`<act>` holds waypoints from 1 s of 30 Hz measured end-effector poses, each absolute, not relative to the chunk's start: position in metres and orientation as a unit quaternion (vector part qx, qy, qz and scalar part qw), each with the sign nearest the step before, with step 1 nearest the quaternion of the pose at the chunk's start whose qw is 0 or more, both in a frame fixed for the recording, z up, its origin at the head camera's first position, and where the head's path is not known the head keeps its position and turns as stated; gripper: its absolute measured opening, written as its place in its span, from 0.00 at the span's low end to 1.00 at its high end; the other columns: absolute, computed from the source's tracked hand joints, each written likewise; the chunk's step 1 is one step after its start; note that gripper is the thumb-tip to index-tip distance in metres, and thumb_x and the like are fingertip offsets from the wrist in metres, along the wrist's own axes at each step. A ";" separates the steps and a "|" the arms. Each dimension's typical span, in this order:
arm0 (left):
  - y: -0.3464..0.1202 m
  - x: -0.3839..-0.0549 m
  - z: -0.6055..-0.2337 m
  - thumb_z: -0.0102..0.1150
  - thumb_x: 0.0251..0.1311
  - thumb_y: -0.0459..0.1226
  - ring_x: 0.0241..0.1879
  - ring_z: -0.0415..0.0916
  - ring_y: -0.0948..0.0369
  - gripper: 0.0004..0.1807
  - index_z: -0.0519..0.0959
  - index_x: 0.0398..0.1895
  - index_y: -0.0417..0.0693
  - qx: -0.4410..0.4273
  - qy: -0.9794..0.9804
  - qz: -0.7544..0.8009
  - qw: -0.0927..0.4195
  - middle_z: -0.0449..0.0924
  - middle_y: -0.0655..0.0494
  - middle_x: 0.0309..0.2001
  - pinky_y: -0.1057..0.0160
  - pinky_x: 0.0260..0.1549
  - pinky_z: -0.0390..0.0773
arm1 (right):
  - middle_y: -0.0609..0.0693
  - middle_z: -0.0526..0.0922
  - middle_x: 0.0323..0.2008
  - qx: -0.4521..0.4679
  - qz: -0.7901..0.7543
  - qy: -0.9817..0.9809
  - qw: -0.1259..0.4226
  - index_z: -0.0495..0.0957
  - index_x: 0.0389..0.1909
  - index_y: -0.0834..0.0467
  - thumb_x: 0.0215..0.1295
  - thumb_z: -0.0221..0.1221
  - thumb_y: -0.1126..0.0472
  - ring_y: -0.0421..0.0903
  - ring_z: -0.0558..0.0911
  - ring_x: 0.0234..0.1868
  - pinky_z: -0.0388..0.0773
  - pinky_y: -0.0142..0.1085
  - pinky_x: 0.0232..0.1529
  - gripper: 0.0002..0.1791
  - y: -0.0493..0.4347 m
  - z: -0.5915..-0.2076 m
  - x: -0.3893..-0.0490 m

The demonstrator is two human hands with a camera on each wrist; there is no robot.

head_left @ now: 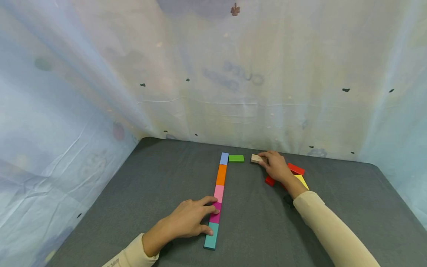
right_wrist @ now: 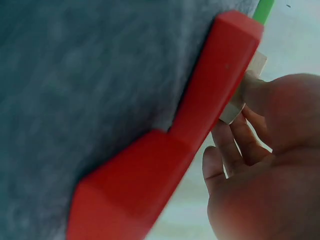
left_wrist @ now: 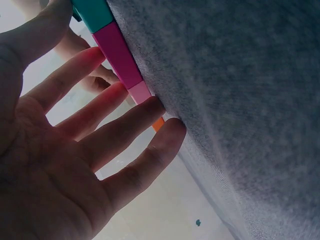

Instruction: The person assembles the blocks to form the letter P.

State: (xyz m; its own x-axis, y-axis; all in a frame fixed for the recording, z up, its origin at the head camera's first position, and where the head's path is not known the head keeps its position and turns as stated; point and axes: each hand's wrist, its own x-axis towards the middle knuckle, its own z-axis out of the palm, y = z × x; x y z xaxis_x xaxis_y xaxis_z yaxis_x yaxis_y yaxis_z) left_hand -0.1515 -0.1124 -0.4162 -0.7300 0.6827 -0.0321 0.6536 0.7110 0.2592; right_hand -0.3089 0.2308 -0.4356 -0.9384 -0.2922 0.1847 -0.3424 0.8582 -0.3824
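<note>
A straight row of blocks runs away from me: teal (head_left: 211, 237), magenta (head_left: 215, 218), pink (head_left: 218, 192), orange (head_left: 221, 175) and light blue (head_left: 224, 158). Beside the row's lower part, my left hand (head_left: 185, 220) has its fingers spread, with fingertips at the pink and magenta blocks and the thumb by the teal one. A green block (head_left: 236, 159) extends rightward from the light blue end. My right hand (head_left: 276, 166) pinches a plain wooden block (head_left: 255, 159) between thumb and fingers, a gap away from the green block. In the right wrist view, the wooden block (right_wrist: 232, 111) is partly hidden.
Red blocks (head_left: 296, 169) and a yellow block (head_left: 301, 180) lie in a group under and beside my right wrist, partly covered by it. Everything is on a dark grey cloth surface (head_left: 160, 178). Pale patterned curtains (head_left: 250, 122) hang along its back and left sides.
</note>
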 end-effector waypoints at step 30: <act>-0.112 -0.152 -0.416 0.69 0.51 0.61 0.28 0.68 0.69 0.31 0.80 0.58 0.63 0.351 0.925 0.122 0.085 0.69 0.61 0.69 0.59 0.40 0.78 | 0.62 0.77 0.60 0.163 0.188 -0.968 0.033 0.76 0.62 0.59 0.71 0.59 0.53 0.63 0.72 0.63 0.64 0.61 0.64 0.22 0.206 -0.438 -0.312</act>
